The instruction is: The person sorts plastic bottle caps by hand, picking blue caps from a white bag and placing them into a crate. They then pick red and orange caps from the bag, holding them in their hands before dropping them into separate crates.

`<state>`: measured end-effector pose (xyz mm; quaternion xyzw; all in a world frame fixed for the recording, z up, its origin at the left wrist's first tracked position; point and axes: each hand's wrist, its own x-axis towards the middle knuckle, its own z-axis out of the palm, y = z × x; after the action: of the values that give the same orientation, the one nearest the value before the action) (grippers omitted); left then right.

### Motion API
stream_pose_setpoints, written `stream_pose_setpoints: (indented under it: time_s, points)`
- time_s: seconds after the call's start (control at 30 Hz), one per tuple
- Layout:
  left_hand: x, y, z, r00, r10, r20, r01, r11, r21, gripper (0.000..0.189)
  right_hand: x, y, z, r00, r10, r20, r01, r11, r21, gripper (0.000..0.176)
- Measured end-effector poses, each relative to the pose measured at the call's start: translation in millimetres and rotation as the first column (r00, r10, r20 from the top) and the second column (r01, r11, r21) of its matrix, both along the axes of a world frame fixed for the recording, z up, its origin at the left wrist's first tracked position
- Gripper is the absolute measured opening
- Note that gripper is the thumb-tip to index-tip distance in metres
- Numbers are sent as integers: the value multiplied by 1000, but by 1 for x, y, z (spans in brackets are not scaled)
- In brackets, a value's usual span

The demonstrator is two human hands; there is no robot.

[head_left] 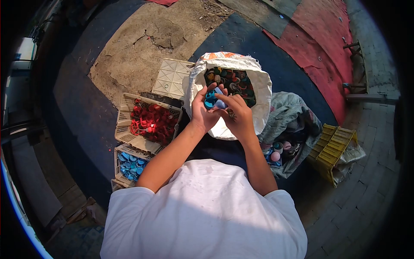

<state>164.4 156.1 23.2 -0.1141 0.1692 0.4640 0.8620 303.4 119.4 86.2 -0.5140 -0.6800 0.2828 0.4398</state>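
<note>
Over the mouth of a white woven sack [261,82], both hands are held close together. My left hand [202,113] is cupped around blue plastic caps [210,100], palm turned up. The fingers of my right hand [238,114] are bent over a pale blue cap [221,104] beside them, touching it. Inside the sack lies a heap of mixed caps [233,80] in dark, red, orange and green colours. My fingers partly hide the pieces in my hands.
Left of the sack, one crate [125,129] holds red caps [153,121] and another holds blue caps [131,166]. A pale upturned crate [170,77] lies behind. On the right are a grey sack [286,108] with mixed items and a yellow crate [332,149].
</note>
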Motion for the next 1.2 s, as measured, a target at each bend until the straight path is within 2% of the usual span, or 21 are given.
stream_pose_setpoints:
  time_s: [0.07, 0.1, 0.2, 0.23, 0.33, 0.47, 0.53, 0.6, 0.67, 0.77, 0.9, 1.0, 1.03, 1.13, 1.2]
  points:
    - [-1, 0, -7, 1000, 8, 1, -8, 1000, 9, 33, 5, 0, 1, 997, -57, -44, 58, 998, 2, 55]
    - [-3, 0, -6, 996, 7, 84, -8, 1000, 14, 34, 5, -1, 5, 997, -72, -31, 72, 997, -9, 48]
    - [1, -1, 1, 995, 40, 90, -36, 999, -39, 36, 1, -2, -2, 980, -51, 194, 18, 986, 167, 43]
    - [4, -1, 8, 997, 62, 56, -57, 996, -74, 37, -1, -4, -11, 969, -28, 246, -11, 988, 156, 36]
    - [0, -1, -2, 997, 58, 58, -54, 996, -65, 37, -1, -14, -10, 959, 15, 284, -74, 978, 197, 33]
    - [-3, 0, 1, 995, 78, 62, -68, 985, -160, 29, 3, -21, -12, 991, 65, 114, -84, 981, 173, 24]
    - [-6, -1, 7, 992, 91, 83, -76, 984, -163, 24, 13, -20, -23, 1000, 17, 21, -20, 988, 154, 19]
    - [-9, -2, 3, 993, 107, 45, -100, 985, -144, 20, 31, -14, -33, 995, -100, -23, 100, 995, 17, 18]
    - [-13, -1, -1, 993, 99, 69, -90, 989, -118, 16, 49, -8, -53, 951, -272, -148, 231, 942, -245, 20]
    - [-17, -1, -5, 994, 89, 63, -82, 991, -106, 14, 72, 6, -89, 939, -341, 44, 322, 824, -467, 22]
    - [-19, 0, -6, 993, 105, 45, -98, 987, -130, 14, 76, 14, -127, 924, -134, 357, 277, 880, -386, 20]
    - [-19, -1, -8, 993, 99, 61, -93, 990, -102, 14, 57, 16, -145, 932, 69, 357, 136, 845, -518, 19]
    - [-19, -2, -8, 994, 101, 50, -95, 989, -111, 14, 51, 16, -149, 892, 134, 433, 147, 817, -557, 22]
    - [-16, 0, -8, 994, 103, 33, -98, 988, -122, 13, 41, 18, -183, 812, 167, 559, 194, 826, -529, 25]
    - [-15, 0, -7, 994, 102, 33, -98, 988, -117, 13, 37, 20, -189, 807, 177, 564, 237, 777, -583, 28]
